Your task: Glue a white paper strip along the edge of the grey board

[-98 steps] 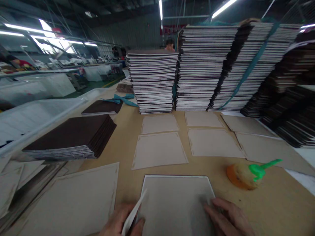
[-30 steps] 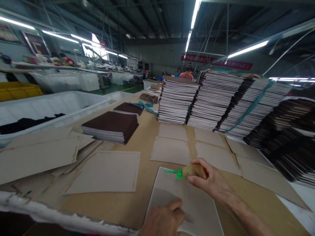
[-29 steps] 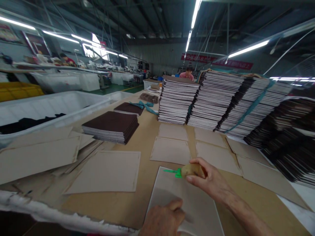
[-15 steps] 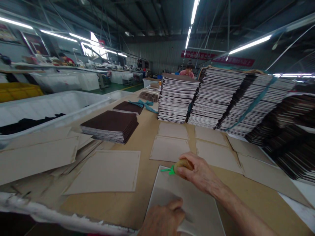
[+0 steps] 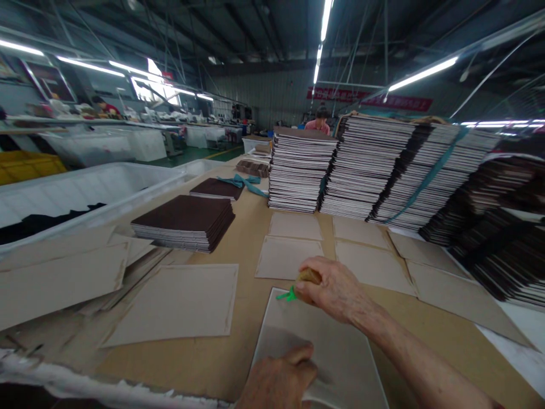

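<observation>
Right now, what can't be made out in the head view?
Head view: body of the bottle, partly covered by the right hand.
Head view: near end of the board, cut off by the bottom edge, partly behind the left hand.
Head view: lettering on the banner, too small and blurred.

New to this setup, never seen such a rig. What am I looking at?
No machine here: a person works with two bare hands, seen by one head-worn camera looking forward and down. The right hand grips a yellowish bottle, its green nozzle near the far left corner of a pale board; contact is unclear. The left hand lies on that board. The brown table also carries loose boards, a low dark stack and tall stacks.
</observation>
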Demonstrator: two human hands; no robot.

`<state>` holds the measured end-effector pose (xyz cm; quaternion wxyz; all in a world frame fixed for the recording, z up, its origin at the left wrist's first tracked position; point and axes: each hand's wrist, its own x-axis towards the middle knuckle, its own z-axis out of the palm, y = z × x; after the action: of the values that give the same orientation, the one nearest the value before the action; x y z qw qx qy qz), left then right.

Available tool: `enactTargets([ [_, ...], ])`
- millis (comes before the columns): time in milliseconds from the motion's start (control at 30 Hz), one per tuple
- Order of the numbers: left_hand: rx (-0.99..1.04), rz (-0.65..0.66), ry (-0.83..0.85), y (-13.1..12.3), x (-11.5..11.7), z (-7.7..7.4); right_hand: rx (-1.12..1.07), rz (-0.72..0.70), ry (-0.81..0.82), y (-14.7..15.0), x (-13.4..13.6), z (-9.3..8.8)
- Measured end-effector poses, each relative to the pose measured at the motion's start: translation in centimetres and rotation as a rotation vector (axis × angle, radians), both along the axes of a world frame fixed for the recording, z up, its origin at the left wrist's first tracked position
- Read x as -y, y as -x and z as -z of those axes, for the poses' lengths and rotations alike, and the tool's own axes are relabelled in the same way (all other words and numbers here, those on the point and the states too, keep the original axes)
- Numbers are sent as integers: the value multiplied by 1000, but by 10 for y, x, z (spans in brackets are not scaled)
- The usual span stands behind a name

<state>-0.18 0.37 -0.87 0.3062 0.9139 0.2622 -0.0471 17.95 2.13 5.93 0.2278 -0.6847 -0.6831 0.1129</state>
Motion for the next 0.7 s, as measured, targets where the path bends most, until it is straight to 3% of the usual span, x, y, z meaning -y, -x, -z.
enactTargets([
  [233, -36, 67, -9, 0, 0, -2, 93, -15, 5, 4, -7, -5],
  [700, -22, 24, 46, -1, 1, -6, 182, -38, 39, 10, -15, -17],
])
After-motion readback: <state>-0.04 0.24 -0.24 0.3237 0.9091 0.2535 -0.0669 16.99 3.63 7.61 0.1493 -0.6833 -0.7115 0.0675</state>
